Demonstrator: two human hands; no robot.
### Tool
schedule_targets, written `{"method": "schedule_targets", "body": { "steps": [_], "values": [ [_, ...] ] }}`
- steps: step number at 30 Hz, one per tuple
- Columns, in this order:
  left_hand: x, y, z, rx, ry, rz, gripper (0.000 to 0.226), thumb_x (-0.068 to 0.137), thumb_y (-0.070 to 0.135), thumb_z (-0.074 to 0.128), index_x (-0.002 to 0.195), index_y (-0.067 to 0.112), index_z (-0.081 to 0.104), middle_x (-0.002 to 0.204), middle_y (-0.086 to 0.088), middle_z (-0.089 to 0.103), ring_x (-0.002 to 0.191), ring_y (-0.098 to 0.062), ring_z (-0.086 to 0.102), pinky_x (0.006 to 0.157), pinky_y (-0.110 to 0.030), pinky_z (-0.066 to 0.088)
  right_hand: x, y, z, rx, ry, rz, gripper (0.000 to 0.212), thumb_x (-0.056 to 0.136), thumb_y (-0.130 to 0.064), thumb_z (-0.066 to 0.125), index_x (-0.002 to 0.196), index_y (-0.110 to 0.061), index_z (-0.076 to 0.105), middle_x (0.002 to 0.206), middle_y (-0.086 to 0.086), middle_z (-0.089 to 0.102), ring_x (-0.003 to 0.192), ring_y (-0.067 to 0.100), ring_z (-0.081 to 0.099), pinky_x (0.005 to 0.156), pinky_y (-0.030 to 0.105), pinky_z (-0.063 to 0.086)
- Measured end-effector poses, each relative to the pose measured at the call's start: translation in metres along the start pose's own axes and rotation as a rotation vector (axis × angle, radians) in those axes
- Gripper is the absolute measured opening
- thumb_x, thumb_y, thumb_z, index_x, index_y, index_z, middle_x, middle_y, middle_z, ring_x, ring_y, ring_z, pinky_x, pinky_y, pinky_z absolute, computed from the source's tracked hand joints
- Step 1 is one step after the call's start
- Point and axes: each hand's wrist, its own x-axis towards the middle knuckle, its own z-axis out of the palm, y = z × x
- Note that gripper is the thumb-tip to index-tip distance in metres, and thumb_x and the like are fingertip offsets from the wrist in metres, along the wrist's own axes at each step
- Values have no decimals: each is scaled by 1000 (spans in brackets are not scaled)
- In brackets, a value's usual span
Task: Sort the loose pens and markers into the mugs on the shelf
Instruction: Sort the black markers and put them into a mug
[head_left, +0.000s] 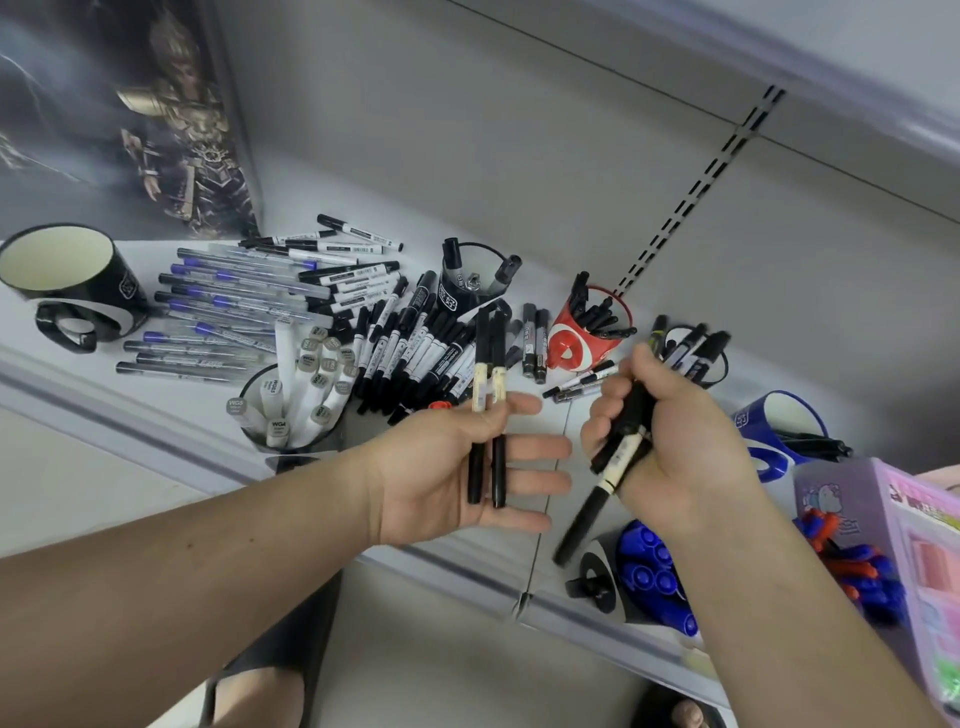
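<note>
My left hand (457, 478) holds two black pens (488, 395) upright, pinned by the thumb against straight fingers. My right hand (675, 441) grips a bundle of black pens (618, 452) slanting down to the left. A heap of loose black markers (415, 343) and blue-capped pens (223, 306) lies on the white shelf (104, 395). Mugs stand around it: an empty black mug (67, 280), a mug of grey markers (296, 405), a black mug (467, 280), a red mug with black pens (587, 332), a blue mug (774, 431) and a mug of blue markers (649, 577).
A dark poster panel (130, 114) stands at the shelf's left end. A pink and purple box (893, 530) sits at the right, with red and blue pens (852, 566) beside it. A slotted upright rail (701, 187) runs up the back wall. My feet show below the shelf edge.
</note>
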Motion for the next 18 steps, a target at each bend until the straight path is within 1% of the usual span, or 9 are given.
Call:
{"method": "schedule_targets", "body": {
  "steps": [3,6,8,9,11,12,13,15,18],
  "values": [
    [3,-15,4,-2,127,-92,26,105,34,32,104,18,53,105,-17,73,91,-36,71,73,-53,56,4,6,10,-5,89,-262,16,97,-22,59,86,-11,55,59,1,48,44,13,46,44,25,42],
    [2,-22,14,6,127,-132,27,105,36,35,99,18,53,106,-18,72,94,-41,70,73,-56,56,6,19,19,-97,119,-444,13,97,-15,59,90,-5,54,57,5,47,45,19,45,43,28,41],
    [3,-19,19,7,140,-121,26,105,37,36,99,18,53,101,-18,73,88,-40,71,72,-55,57,7,25,22,-168,148,-512,10,97,-12,59,93,-4,55,54,5,50,44,20,49,43,27,43],
    [3,-17,21,3,152,-109,25,105,37,36,100,19,54,97,-17,74,84,-39,71,70,-51,58,7,28,22,-204,161,-509,8,96,-12,60,93,-6,56,53,3,53,45,18,53,46,28,46],
    [4,-14,24,-8,210,-94,25,105,36,37,97,21,56,86,-13,73,72,-32,70,58,-32,54,6,37,20,-286,163,-439,7,94,-15,63,89,-12,60,60,1,64,56,13,63,56,33,54],
    [4,-14,27,-7,252,-92,25,104,35,39,91,23,56,78,-11,71,62,-27,65,49,-21,44,7,42,19,-327,162,-397,6,92,-18,65,87,-17,62,68,2,70,63,13,66,62,37,55],
    [5,-15,28,2,298,-82,25,103,35,43,84,23,56,71,-9,67,54,-21,56,45,-16,32,8,47,17,-372,161,-368,6,88,-22,67,83,-22,65,73,2,72,67,16,67,66,41,54],
    [6,-20,27,64,387,-23,26,99,34,51,75,23,50,63,-7,61,50,-16,41,42,-14,20,9,55,15,-458,165,-346,6,80,-26,68,76,-23,66,68,-3,68,68,23,62,66,41,49],
    [8,-19,23,105,429,45,20,89,29,56,72,20,53,66,-8,58,50,-17,39,41,-16,20,8,59,15,-490,172,-288,9,84,-21,69,78,-14,66,65,0,65,63,23,56,59,33,42]
  ]
}}
